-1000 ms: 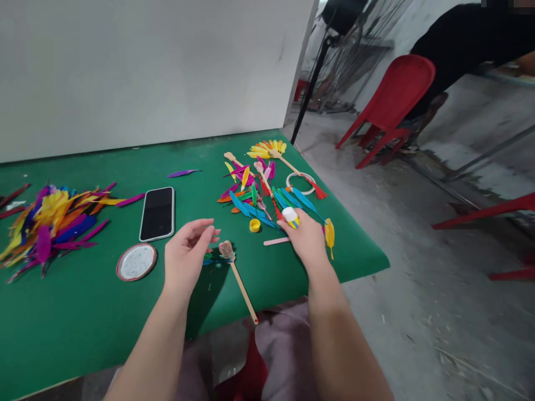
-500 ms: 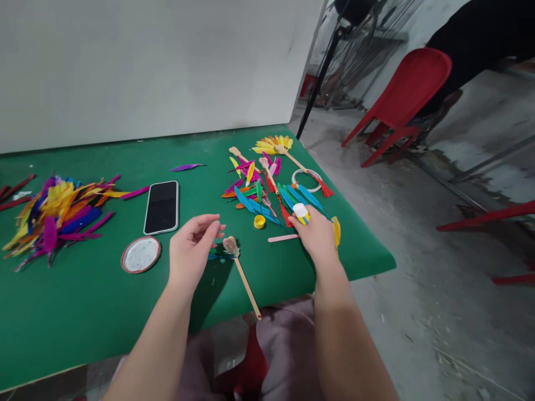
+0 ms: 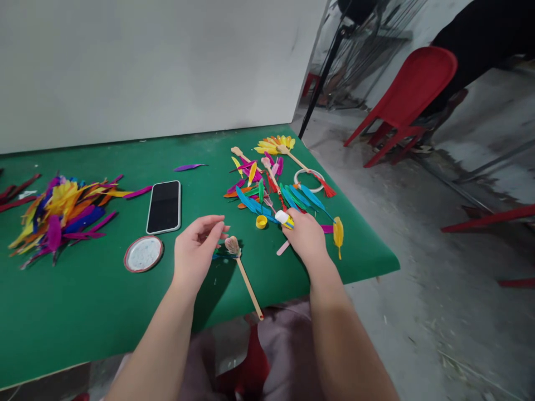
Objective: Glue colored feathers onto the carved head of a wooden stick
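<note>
My right hand [image 3: 306, 238] is closed round a small white and yellow glue bottle [image 3: 284, 218], tipped to the left near a yellow cap [image 3: 261, 221] on the green table [image 3: 83, 301]. A pink stick [image 3: 283, 248] lies under that hand. My left hand [image 3: 196, 248] hovers with its fingers loosely curled and apart, just left of a wooden spoon-shaped stick [image 3: 244, 275] whose head lies on a blue and green feather. Nothing shows in the left hand.
A loose pile of coloured feathers [image 3: 58, 209] lies at the left, a black phone [image 3: 164, 205] and a round lid [image 3: 143, 253] in the middle. Feathered sticks and a white ring [image 3: 309, 181] lie at the back right. Red chairs [image 3: 401, 92] stand on the floor beyond the table's right edge.
My right hand has moved left with the glue bottle, tipping it toward the yellow cap. The pink stick has turned under it. My left hand has barely moved.
</note>
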{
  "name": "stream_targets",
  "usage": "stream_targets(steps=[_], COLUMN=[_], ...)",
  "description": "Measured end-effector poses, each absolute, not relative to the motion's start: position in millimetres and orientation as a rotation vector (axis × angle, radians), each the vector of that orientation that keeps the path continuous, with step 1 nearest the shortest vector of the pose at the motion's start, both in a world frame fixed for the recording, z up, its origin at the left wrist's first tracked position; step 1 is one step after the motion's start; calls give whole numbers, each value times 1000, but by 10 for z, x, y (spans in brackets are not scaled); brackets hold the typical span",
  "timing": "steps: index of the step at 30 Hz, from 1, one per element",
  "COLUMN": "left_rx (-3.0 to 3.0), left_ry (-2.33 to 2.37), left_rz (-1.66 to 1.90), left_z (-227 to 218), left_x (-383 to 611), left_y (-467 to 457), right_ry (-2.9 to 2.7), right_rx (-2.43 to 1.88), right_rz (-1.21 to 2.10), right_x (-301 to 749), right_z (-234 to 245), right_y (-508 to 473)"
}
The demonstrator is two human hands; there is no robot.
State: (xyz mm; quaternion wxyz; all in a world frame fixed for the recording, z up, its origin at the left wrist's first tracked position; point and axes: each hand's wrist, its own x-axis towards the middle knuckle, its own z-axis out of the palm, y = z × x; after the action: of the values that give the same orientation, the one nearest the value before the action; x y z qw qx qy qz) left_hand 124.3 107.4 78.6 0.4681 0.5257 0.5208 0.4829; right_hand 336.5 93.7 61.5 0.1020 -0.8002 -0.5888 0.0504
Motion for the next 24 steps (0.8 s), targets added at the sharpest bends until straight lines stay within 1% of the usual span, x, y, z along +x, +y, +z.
stream_targets(steps=[7, 10, 12, 15, 18, 22, 24], left_rx=[1271, 1285, 1309, 1336, 1343, 1363, 1364], left_ry=[1246, 1247, 1243, 1233, 1239, 1241, 1237], left_rz=[1182, 1151, 1125, 1099, 1091, 1095, 1089], left_z=[770, 768, 775, 794, 812, 837, 851], left_x=[1238, 1244, 1250, 1253, 1240, 1216, 1210], left_y=[1074, 1071, 1072, 1080, 1088, 1093, 1091], right_ry=[-1655, -1531, -1497, -1691, -1831, -1804, -1780], right_rx=[-2360, -2269, -2129, -1987, -1998, -2050, -2053], right_rz=[113, 104, 176, 292, 318, 361, 488], right_x=[3433, 3389, 3314, 3167, 3077, 3133, 3191], right_z=[611, 667, 697, 690, 639, 621, 644], right_y=[925, 965, 1025, 1136, 1196, 1116, 1028])
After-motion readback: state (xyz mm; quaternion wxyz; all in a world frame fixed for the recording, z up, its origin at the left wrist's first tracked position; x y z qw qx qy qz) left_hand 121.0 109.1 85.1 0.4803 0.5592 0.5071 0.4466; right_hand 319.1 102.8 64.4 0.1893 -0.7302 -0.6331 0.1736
